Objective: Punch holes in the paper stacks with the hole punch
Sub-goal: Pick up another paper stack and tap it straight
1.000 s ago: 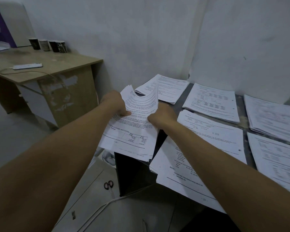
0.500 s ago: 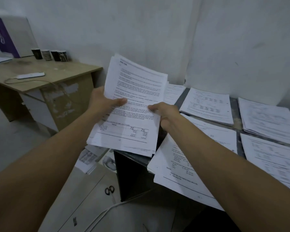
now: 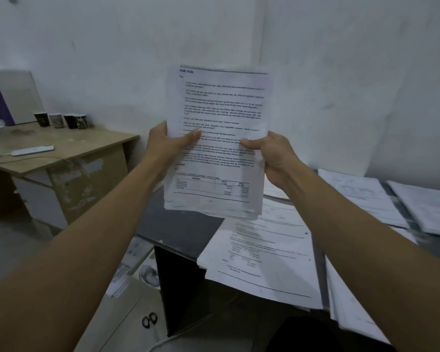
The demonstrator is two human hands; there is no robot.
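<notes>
A stack of printed paper (image 3: 217, 138) is held up in the air, upright, in front of the white wall (image 3: 112, 47). It is gripped on both sides. The left hand (image 3: 167, 146) is curled round the left edge, with its thumb pressed flat on the front page. The right hand (image 3: 272, 158) is curled round the right edge, and its thumb is pinched on the front page too. The bottom edges of the sheets are a little uneven.

Under the held stack, a dark table (image 3: 178, 227) is seen. More paper stacks are laid on it. One big stack (image 3: 262, 260) lies just below the hands and hangs a bit over the table's front edge. Other stacks (image 3: 361, 196) are spread farther to the right, close to each other.

No hole punch is seen; it may be hidden or out of the picture.

On the floor, by the table's near corner, a pair of scissors (image 3: 149, 320) is found, and some loose papers (image 3: 127, 273) lie near them. They are blurry, so what is printed on them cannot be read.

To the left, a wooden desk (image 3: 69, 153) stands by the wall. Four small dark cups (image 3: 61, 119) are lined up at its back, and a white power strip (image 3: 32, 150) with a cord is laid near its front.
</notes>
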